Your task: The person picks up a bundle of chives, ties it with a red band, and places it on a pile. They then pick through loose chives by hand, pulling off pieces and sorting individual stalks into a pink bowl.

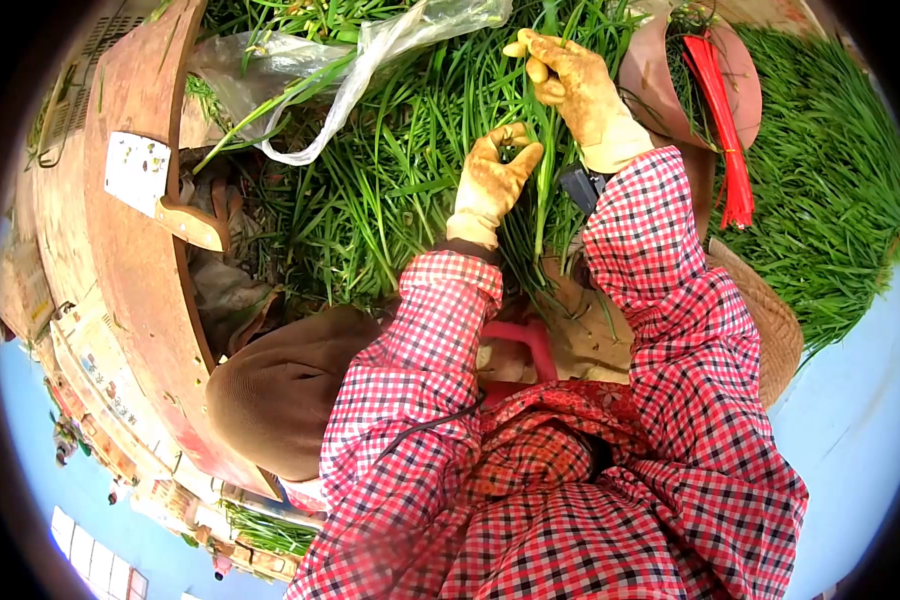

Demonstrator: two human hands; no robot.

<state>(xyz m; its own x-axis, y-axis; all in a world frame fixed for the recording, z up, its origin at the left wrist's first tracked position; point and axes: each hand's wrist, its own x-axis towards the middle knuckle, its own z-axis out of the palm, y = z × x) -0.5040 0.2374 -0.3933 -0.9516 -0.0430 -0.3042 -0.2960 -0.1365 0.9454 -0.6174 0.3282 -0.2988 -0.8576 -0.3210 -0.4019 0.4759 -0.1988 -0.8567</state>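
Observation:
My right hand (582, 92), in a stained yellow glove, is closed with its fingers curled around a few long green chive-like stalks (543, 195). Those stalks run down between my two hands toward my lap. Lower and to the left is my left hand (494, 182), gloved the same way. Its fingers are bent and the thumb stands apart from them, with nothing visible in the gap. Beneath both hands lies a loose heap of the same long greens (370, 200).
A clear plastic bag (360, 75) lies on the heap. Left, a cleaver (150, 185) rests on a wooden board (130, 290). Right, red ties (722, 130) hang by a pinkish curved holder (660, 75), beside neatly laid greens (820, 180). A brown cloth-covered knee (290, 390) is below left.

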